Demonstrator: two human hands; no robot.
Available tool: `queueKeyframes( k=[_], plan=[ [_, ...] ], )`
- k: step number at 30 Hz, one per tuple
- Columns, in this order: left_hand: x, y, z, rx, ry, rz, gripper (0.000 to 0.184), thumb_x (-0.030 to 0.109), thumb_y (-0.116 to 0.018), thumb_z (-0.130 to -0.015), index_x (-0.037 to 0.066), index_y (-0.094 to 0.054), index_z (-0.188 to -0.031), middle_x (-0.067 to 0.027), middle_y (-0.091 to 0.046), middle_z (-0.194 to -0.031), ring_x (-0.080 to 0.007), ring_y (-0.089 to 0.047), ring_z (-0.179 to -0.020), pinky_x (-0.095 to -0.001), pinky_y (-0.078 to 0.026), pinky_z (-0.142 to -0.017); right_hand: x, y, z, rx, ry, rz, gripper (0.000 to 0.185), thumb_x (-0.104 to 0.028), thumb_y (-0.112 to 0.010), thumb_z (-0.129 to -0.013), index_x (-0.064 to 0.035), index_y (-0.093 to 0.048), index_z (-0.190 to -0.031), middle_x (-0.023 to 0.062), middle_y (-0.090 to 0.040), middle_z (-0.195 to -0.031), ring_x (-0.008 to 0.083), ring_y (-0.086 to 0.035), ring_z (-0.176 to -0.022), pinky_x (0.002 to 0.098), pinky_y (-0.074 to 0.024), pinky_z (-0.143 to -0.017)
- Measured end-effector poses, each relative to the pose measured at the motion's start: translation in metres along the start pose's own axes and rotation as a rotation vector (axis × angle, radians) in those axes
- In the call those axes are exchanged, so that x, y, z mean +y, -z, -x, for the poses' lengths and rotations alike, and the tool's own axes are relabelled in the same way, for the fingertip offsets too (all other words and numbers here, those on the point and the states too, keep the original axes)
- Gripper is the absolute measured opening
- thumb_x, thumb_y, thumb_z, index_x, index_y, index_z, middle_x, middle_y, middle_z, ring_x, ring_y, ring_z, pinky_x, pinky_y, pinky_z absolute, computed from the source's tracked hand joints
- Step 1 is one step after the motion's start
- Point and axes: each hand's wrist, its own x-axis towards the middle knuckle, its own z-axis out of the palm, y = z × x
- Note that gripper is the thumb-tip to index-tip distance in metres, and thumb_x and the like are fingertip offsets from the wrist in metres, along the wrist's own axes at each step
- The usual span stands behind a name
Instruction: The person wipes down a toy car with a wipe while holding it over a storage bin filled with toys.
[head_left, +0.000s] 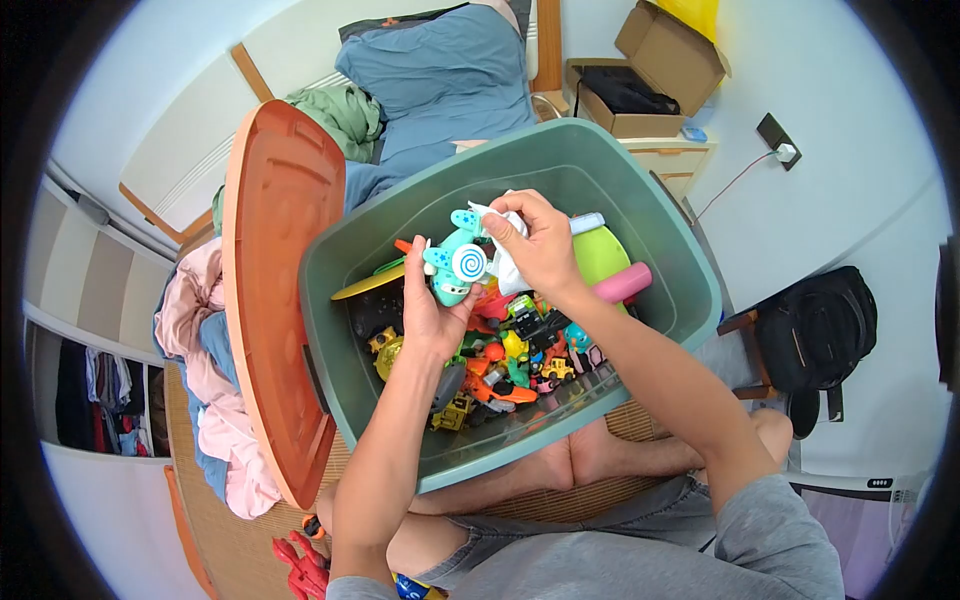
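My left hand [432, 322] is closed around a turquoise toy plane [453, 288] with star-patterned wings and a blue-and-white spiral disc. Pinched in my right hand [545, 250] is a white wipe [508, 262], a crumpled sheet that hangs against the plane's right side. Both hands are over a large green storage bin [690, 300]. Below them inside it lie several small toys, among them a yellow toy truck [557, 369] and an orange toy car [503, 392]. A pink cylinder [622, 283] and a lime-green piece [600, 255] rest at the bin's right side.
An orange lid [285, 250] stands upright against the bin's left side. A red toy figure [300, 567] lies on the mat at lower left. To the right, a black backpack [818, 325] leans by the wall; behind are a bed [440, 90] and an open cardboard box [645, 125].
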Motion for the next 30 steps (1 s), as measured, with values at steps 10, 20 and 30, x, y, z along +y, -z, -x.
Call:
queueKeyframes(
  k=[10,20,30],
  plan=[
    [0.0,0.003,-0.003,0.036,0.019,0.027,0.044,0.054,-0.062,-0.089,0.018,-0.056,-0.113,-0.0002,-0.064,-0.105,-0.0151,-0.06,-0.097,-0.0345,-0.05,-0.078,0.018,-0.001,0.003,-0.014,-0.31,-0.137,0.026,-0.023,-0.065,-0.094,0.0029,-0.067,-0.098,0.0051,-0.068,-0.084,0.008,-0.058,-0.074,0.0249,-0.0467,-0.064],
    [-0.002,0.005,-0.008,0.015,-0.072,0.265,0.049,0.053,-0.063,-0.09,0.015,-0.055,-0.121,-0.0023,-0.061,-0.116,-0.0173,-0.057,-0.107,-0.0377,-0.049,-0.092,-0.025,-0.01,0.013,-0.118,0.024,0.03,0.019,-0.01,-0.072,-0.08,-0.0009,-0.064,-0.095,0.012,-0.067,-0.09,0.022,-0.066,-0.08,0.0332,-0.052,-0.072],
    [-0.001,-0.003,0.0,-0.079,-0.092,0.256,0.053,0.049,-0.06,-0.093,0.006,-0.054,-0.123,-0.008,-0.06,-0.119,-0.0228,-0.059,-0.11,-0.0446,-0.048,-0.099,-0.028,-0.017,0.015,-0.172,0.196,0.167,0.016,-0.009,-0.072,-0.079,-0.0012,-0.067,-0.092,0.0123,-0.062,-0.088,0.0295,-0.064,-0.084,0.0365,-0.0514,-0.075]
  ],
)
